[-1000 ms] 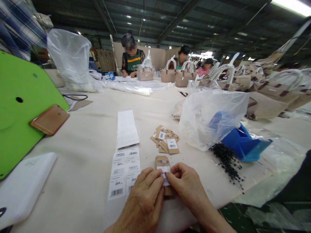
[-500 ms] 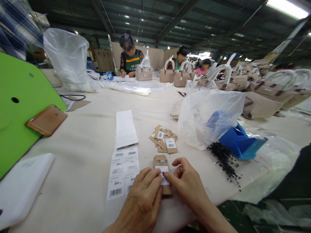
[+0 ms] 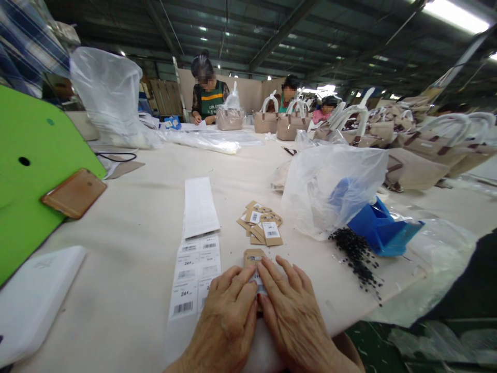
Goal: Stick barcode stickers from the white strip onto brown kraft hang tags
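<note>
Left hand (image 3: 227, 313) and right hand (image 3: 295, 308) lie flat on a tag (image 3: 253, 254), lower centre; at right, bag (image 3: 310, 189) overlaps bin (image 3: 382, 233).

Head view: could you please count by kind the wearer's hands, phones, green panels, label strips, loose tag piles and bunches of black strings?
Hands: 2 (left hand, right hand)
Phone: 1
Green panel: 1
Label strip: 1
Loose tag pile: 1
Bunch of black strings: 1
Total: 7

You have a long white light (image 3: 456, 16) and a dark metal roof (image 3: 287, 33) above, and a flat beige wall (image 3: 249, 89) ahead
</note>
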Demonstrator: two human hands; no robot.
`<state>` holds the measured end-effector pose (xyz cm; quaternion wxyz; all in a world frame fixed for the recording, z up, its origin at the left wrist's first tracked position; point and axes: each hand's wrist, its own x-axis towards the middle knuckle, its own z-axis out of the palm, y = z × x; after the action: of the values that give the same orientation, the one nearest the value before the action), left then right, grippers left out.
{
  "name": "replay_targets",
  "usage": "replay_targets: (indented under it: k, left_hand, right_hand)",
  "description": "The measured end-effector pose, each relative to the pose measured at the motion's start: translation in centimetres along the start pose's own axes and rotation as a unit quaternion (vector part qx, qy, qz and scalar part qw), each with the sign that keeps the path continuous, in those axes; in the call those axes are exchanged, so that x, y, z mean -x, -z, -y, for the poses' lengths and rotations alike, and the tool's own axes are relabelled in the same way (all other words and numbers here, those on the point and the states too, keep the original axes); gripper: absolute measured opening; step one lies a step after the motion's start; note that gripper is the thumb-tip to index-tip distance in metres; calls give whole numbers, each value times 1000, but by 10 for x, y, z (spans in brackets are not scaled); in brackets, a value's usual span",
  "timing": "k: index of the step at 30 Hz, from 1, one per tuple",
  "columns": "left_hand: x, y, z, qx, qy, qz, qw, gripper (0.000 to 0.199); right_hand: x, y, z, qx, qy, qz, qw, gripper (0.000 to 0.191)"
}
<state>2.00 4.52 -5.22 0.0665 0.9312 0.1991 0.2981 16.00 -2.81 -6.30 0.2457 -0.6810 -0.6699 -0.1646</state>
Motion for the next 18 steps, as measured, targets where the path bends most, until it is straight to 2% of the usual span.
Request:
replay_targets:
  k: [3, 8, 16, 18]
  left_hand:
    - [-3, 2, -1, -8, -3, 7, 1000, 25]
    - [-3, 6, 0, 34, 26, 14, 999, 24]
    - [-1, 5, 2, 120, 102, -62, 986, 21]
    - [-3, 5, 2, 122, 115, -77, 983, 21]
  right_hand:
    - [-1, 3, -2, -6, 24, 1, 1000, 36]
    - [4, 15, -11, -74, 106, -23, 991, 31]
    - [8, 17, -14, -96, 103, 11, 990, 31]
    - [8, 18, -15, -97, 110, -9, 989, 31]
